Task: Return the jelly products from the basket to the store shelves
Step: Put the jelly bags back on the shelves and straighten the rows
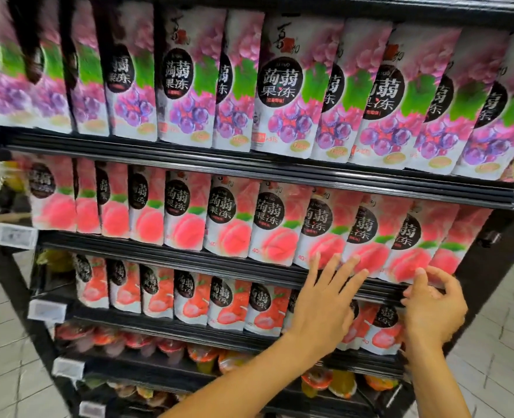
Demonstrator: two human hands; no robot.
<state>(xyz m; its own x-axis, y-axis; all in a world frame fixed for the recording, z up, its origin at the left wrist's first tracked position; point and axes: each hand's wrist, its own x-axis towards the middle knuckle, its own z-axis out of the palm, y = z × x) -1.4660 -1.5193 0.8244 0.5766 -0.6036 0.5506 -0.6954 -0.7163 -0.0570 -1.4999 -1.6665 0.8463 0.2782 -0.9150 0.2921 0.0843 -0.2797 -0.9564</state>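
A black store shelf unit (249,173) fills the view. Its top row holds grape jelly pouches (283,86), the row below peach jelly pouches (274,221), the third row lychee jelly pouches (225,300). My left hand (325,300) is spread flat with straight fingers, the fingertips touching the bottoms of the peach pouches right of centre. My right hand (433,306) is beside it at the right end of the peach row, its curled fingers and thumb pinching the lower edge of a peach pouch (406,260). The basket is not in view.
Lower shelves carry round jelly cups (171,346) with red and orange lids. White price tags (16,235) hang at the shelves' left ends. Pale tiled floor (497,357) shows to both sides of the unit.
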